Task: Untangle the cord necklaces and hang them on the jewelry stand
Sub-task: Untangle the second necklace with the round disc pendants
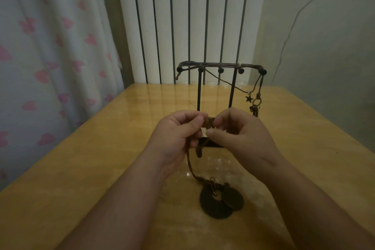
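Both hands are working just in front of the stand [221, 65]. Left hand [176, 130] is pinching the brown cord [190, 165] between thumb and curled fingers. Right hand [239, 130] is pinching the same bunched knot from the other side, with the fingertips of the two hands nearly touching. The cord is hanging from the pinch down to the disc pendant [219, 202], which is resting on the table [101, 148] nearer the body. Risks, as judged: pulling the two sides apart could be tightening the knot rather than freeing it, and lifting early could be dragging the pendant or swinging it into the stand's base. The stand is already carrying a star necklace [249, 98] and another at its right end, so a loose loop passing there could be snagging them. Radiator [182, 16] and curtain [50, 46] are standing behind, well apart.
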{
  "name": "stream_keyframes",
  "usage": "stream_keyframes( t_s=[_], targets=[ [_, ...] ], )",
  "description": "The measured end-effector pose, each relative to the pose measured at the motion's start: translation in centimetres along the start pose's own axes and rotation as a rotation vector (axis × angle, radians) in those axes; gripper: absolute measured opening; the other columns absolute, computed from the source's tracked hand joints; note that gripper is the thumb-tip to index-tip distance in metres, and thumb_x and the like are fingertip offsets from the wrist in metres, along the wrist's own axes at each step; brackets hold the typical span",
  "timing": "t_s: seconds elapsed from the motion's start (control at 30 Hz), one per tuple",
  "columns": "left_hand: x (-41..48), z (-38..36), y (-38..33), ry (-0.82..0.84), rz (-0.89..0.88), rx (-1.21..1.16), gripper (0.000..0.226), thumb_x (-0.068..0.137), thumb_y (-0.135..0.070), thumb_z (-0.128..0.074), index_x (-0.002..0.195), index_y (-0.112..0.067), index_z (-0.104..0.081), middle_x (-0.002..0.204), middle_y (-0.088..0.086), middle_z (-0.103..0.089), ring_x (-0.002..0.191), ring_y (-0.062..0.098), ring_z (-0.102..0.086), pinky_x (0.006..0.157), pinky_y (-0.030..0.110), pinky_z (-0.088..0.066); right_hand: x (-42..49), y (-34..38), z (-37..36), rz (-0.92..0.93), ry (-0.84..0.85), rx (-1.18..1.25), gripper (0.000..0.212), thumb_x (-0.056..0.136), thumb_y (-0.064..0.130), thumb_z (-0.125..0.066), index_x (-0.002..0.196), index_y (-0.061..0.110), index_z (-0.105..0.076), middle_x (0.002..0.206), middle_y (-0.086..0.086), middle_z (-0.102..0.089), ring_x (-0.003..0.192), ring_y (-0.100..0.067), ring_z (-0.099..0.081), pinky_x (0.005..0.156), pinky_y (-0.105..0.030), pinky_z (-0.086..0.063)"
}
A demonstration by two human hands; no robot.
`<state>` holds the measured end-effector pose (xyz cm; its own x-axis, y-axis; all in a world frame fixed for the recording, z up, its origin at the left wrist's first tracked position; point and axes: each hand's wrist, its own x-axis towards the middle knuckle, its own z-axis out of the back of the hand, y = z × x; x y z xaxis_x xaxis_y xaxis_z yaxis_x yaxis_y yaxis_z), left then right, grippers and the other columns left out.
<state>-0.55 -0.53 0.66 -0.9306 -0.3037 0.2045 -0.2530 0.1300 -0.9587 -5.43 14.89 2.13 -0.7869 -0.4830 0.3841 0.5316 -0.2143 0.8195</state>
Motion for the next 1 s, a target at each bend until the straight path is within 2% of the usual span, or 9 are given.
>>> stream_keyframes(
  t_s=[0.07,0.17,0.27,0.37,0.5,0.6,0.77,0.87,1.0],
  targets=[
    [-0.1,-0.1,-0.1,-0.004,0.005,-0.001,0.021,0.094,-0.002,-0.056,0.1,-0.012,-0.074,0.079,0.007,-0.065,0.065,0.012,-0.056,0.053,0.022,-0.044,0.1,-0.1,-0.2,-0.022,-0.013,-0.026,0.025,0.071,0.048,-0.069,0.087,0.029,-0.064,0.083,0.005,-0.066,0.08,-0.018,-0.064,0.075,-0.043,-0.058],
    [-0.1,-0.1,-0.2,0.006,0.002,0.015,0.025,0.092,0.003,-0.056,0.104,-0.012,-0.072,0.075,0.002,-0.066,0.066,0.011,-0.058,0.052,0.022,-0.044,0.2,-0.4,-0.2,-0.025,-0.065,-0.063,0.018,0.076,0.045,-0.069,0.088,0.032,-0.066,0.083,0.008,-0.067,0.081,-0.013,-0.064,0.077,-0.042,-0.057],
    [0.0,-0.1,-0.1,0.005,0.013,0.037,0.026,0.091,0.004,-0.059,0.107,-0.012,-0.071,0.077,0.001,-0.069,0.069,0.012,-0.061,0.054,0.023,-0.046,0.3,-0.5,-0.3,0.002,-0.082,-0.131,0.004,0.086,0.038,-0.063,0.087,0.034,-0.065,0.08,0.011,-0.065,0.075,-0.007,-0.062,0.071,-0.034,-0.056],
    [-0.1,-0.2,-0.2,0.037,0.041,0.01,0.024,0.091,0.004,-0.058,0.107,-0.009,-0.07,0.081,0.005,-0.069,0.067,0.013,-0.062,0.055,0.022,-0.048,0.4,-0.6,-0.5,-0.005,-0.116,-0.135,0.012,0.094,0.027,-0.054,0.085,0.032,-0.061,0.079,0.007,-0.063,0.074,-0.006,-0.059,0.063,-0.023,-0.051],
    [-0.1,-0.3,-0.4,0.022,0.08,-0.013,0.025,0.098,-0.005,-0.051,0.113,-0.013,-0.069,0.077,0.004,-0.069,0.065,0.016,-0.064,0.057,0.025,-0.051,0.7,-0.6,-0.1,-0.164,-0.145,0.192,0.017,0.098,0.017,-0.048,0.091,0.02,-0.063,0.083,-0.001,-0.069,0.073,-0.011,-0.065,0.065,-0.024,-0.055],
    [0.0,-0.2,-0.2,-0.07,0.008,0.274,0.024,0.094,-0.012,-0.062,0.112,-0.025,-0.07,0.073,-0.012,-0.066,0.073,0.008,-0.062,0.061,0.024,-0.049,0.8,-0.3,0.2,-0.268,-0.104,0.456,0.019,0.1,0.013,-0.044,0.097,0.013,-0.063,0.086,-0.007,-0.074,0.075,-0.018,-0.069,0.07,-0.032,-0.057],
    [-0.2,-0.3,0.0,0.017,0.018,0.46,0.018,0.085,-0.032,-0.072,0.1,-0.041,-0.074,0.105,-0.009,-0.066,0.101,0.013,-0.06,0.085,0.035,-0.049,0.9,-0.3,0.5,-0.32,-0.046,0.549,0.019,0.101,0.015,-0.044,0.104,0.011,-0.062,0.088,-0.009,-0.075,0.083,-0.026,-0.07,0.079,-0.043,-0.056],
    [-0.3,-0.5,0.1,0.061,0.04,0.448,0.009,0.09,-0.031,-0.067,0.089,-0.031,-0.076,0.097,-0.009,-0.073,0.098,0.011,-0.063,0.088,0.037,-0.047,0.8,-0.4,0.5,-0.32,-0.039,0.532,0.018,0.1,0.015,-0.046,0.101,0.012,-0.064,0.085,-0.008,-0.073,0.084,-0.026,-0.07,0.078,-0.044,-0.057],
    [0.0,-0.5,0.3,0.051,0.008,0.263,0.016,0.097,-0.022,-0.057,0.093,-0.014,-0.07,0.096,0.006,-0.074,0.096,0.023,-0.068,0.091,0.045,-0.051,0.9,-0.3,0.5,-0.384,-0.04,0.592,0.019,0.1,0.022,-0.048,0.102,0.015,-0.065,0.083,-0.007,-0.069,0.071,-0.02,-0.066,0.061,-0.034,-0.055]
  ],
)
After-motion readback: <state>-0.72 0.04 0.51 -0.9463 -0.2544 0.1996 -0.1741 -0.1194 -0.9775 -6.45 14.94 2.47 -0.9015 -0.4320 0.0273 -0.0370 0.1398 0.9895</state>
